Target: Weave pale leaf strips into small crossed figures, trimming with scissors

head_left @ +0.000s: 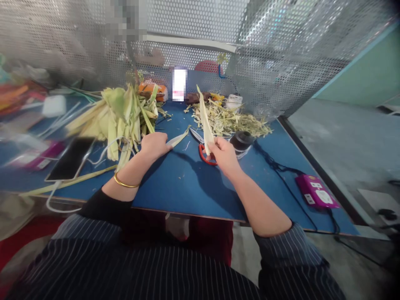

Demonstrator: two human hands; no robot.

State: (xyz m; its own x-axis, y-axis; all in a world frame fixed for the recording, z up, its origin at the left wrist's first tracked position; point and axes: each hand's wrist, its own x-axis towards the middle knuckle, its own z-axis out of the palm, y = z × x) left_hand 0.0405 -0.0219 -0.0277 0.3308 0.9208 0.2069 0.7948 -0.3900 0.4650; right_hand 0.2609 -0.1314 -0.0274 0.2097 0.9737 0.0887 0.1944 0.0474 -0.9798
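My left hand (153,145) is closed on a narrow pale corn husk strip (180,139), whose tip points away to the right. In my right hand (224,154), thumb and fingers pinch a longer corn husk piece (204,118) that stands up nearly vertical. Just beneath the right hand, scissors with red handles (204,157) lie on the blue table (175,183), partly hidden by the fingers. A heap of corn husks (109,116) sits beyond my left hand. To the right of my right hand stands a black thread spool (242,141).
Shredded husk scraps (234,118) are piled at the back right. A lit phone (179,83) stands upright near the perforated metal screen (190,23). At left lies another phone (70,158) with a white cable. A purple power strip (315,191) and black cords lie at the right edge.
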